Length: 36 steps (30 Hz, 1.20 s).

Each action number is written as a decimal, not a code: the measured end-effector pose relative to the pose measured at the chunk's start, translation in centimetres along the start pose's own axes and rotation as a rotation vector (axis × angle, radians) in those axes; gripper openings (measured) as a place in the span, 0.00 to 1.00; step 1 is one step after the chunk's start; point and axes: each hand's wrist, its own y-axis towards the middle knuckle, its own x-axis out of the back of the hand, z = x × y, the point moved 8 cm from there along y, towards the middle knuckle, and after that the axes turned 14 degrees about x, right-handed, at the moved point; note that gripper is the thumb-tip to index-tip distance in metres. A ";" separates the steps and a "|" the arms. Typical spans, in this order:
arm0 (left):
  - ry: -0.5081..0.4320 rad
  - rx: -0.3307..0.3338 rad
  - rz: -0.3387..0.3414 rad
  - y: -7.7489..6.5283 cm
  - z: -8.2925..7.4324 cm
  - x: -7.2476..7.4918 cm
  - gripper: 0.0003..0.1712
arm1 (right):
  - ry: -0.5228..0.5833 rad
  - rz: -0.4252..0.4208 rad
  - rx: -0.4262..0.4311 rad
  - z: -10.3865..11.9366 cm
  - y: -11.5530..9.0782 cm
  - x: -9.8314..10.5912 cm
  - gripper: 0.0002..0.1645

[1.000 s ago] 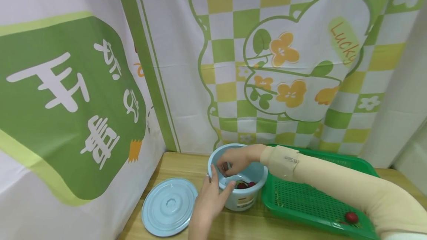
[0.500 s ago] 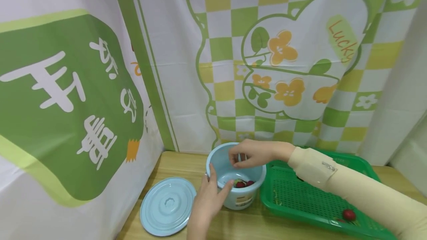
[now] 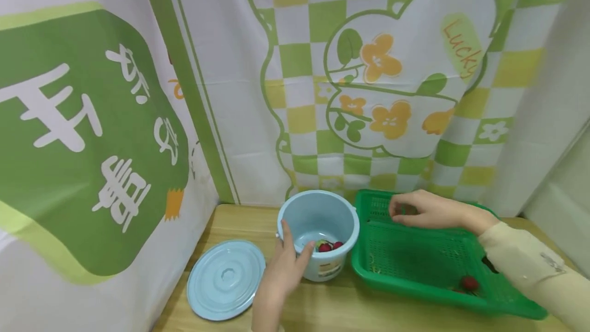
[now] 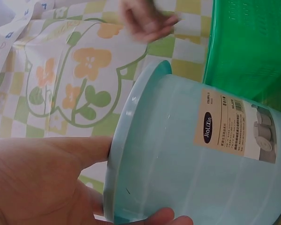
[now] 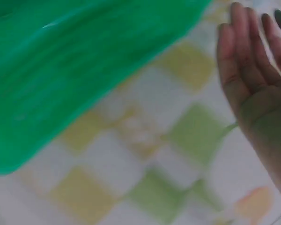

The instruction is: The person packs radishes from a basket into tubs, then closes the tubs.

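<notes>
My left hand grips the near left rim of a light blue plastic bucket. In the left wrist view the thumb and fingers of that hand lie on either side of the rim, and the bucket carries a printed label. A few small round red items with some green lie at the bottom of the bucket. My right hand, its fingers loosely bent and holding nothing, is over the far left part of a green basket. One round red item lies at the basket's near right.
A round light blue lid lies on the wooden table left of the bucket. Yellowish scraps lie in the basket. Behind the table hangs a checked cloth, with a green-and-white printed cloth on the left.
My right hand has lifted out of the bucket and moved right, over the basket. The left hand stays on the bucket's rim. The head view has shifted slightly.
</notes>
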 end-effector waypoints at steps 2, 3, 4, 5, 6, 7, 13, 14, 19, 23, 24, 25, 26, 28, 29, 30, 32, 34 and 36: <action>-0.003 -0.006 -0.001 -0.1 -0.2 -0.1 0.57 | 0.005 0.031 -0.093 -1.6 -3.5 -0.4 0.06; -0.002 -0.009 -0.002 -0.1 -0.3 -0.1 0.57 | 0.022 0.054 -0.147 -2.4 -5.3 -0.8 0.05; 0.000 -0.013 -0.003 -0.1 -0.4 -0.1 0.57 | 0.044 0.080 -0.207 -3.1 -7.0 -1.3 0.03; 0.006 -0.013 -0.003 -0.2 -0.5 -0.2 0.57 | 0.068 0.105 -0.266 -3.7 -8.7 -1.8 0.02; 0.011 -0.013 0.002 -0.2 -0.5 -0.3 0.58 | 0.096 0.128 -0.324 -4.2 -10.3 -2.3 0.03; 0.014 -0.011 0.003 -0.2 -0.4 -0.2 0.58 | 0.119 0.148 -0.377 -4.8 -11.6 -2.8 0.04; 0.014 -0.012 0.013 -0.2 -0.1 -0.1 0.59 | 0.134 0.171 -0.516 -6.2 -16.3 -4.1 0.11; 0.013 -0.013 0.015 -0.2 -0.2 -0.1 0.59 | 0.128 0.165 -0.521 -6.2 -16.7 -4.2 0.12; 0.011 -0.011 0.036 -0.2 -0.4 -0.5 0.60 | 0.104 0.161 -0.566 -6.2 -17.9 -5.2 0.15; 0.017 -0.024 0.041 -0.2 -0.6 -0.7 0.60 | 0.103 0.197 -0.604 -6.1 -18.1 -6.5 0.16; 0.017 -0.030 0.038 -0.2 -0.6 -0.7 0.59 | 0.107 0.207 -0.612 -6.2 -18.0 -6.9 0.17; 0.019 -0.033 0.037 -0.2 -0.6 -0.6 0.59 | 0.114 0.215 -0.621 -6.2 -17.9 -7.2 0.17; 0.020 -0.034 0.036 -0.2 -0.6 -0.6 0.59 | 0.114 0.220 -0.620 -6.2 -17.8 -7.5 0.17; 0.019 -0.034 0.039 -0.2 -0.6 -0.7 0.59 | 0.115 0.225 -0.618 -6.3 -17.7 -8.0 0.18; 0.020 -0.030 0.042 -0.2 -0.5 -0.7 0.59 | 0.115 0.224 -0.619 -6.3 -17.6 -8.2 0.19; 0.019 -0.026 0.044 -0.2 -0.5 -0.7 0.59 | 0.109 0.222 -0.616 -6.3 -17.6 -8.3 0.19; 0.019 -0.020 0.048 -0.2 -0.5 -0.8 0.59 | 0.099 0.215 -0.616 -6.5 -17.6 -8.6 0.20; 0.020 -0.020 0.047 -0.2 -0.6 -0.8 0.59 | 0.093 0.211 -0.621 -6.7 -17.6 -8.8 0.21; 0.020 -0.021 0.044 -0.2 -0.6 -0.7 0.59 | 0.092 0.206 -0.624 -6.9 -17.7 -8.9 0.22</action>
